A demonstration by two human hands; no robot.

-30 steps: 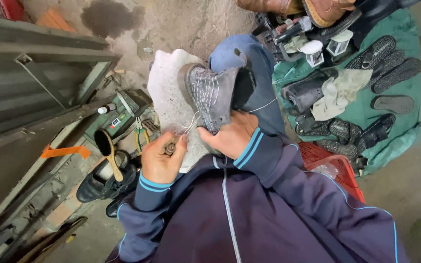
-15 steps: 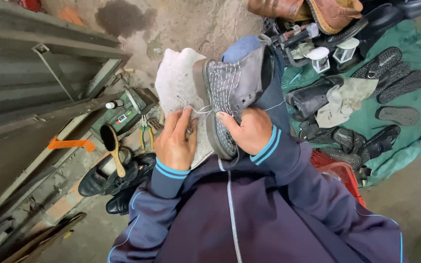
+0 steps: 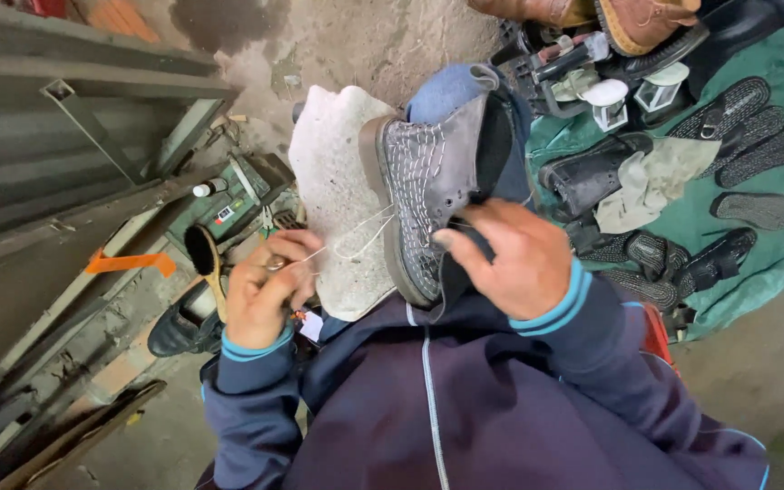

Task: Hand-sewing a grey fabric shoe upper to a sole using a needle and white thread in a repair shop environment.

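Left hand (image 3: 265,290) pinches white thread (image 3: 356,240) pulled from grey boot (image 3: 433,195); right hand (image 3: 510,259) grips the boot. Many stitch rows done; sewing unfinished.

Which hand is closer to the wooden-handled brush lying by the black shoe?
Left. The left hand is just right of the brush; the right hand grips the grey boot, farther off.

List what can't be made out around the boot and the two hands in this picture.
- Head view: the tool in the left hand is hidden by its curled fingers; only the white thread shows.
- The right hand covers part of the grey boot, and its fingertips go behind the upper.
- The brown shoes are cut off by the top edge.
- The green box is too small for its contents to show.
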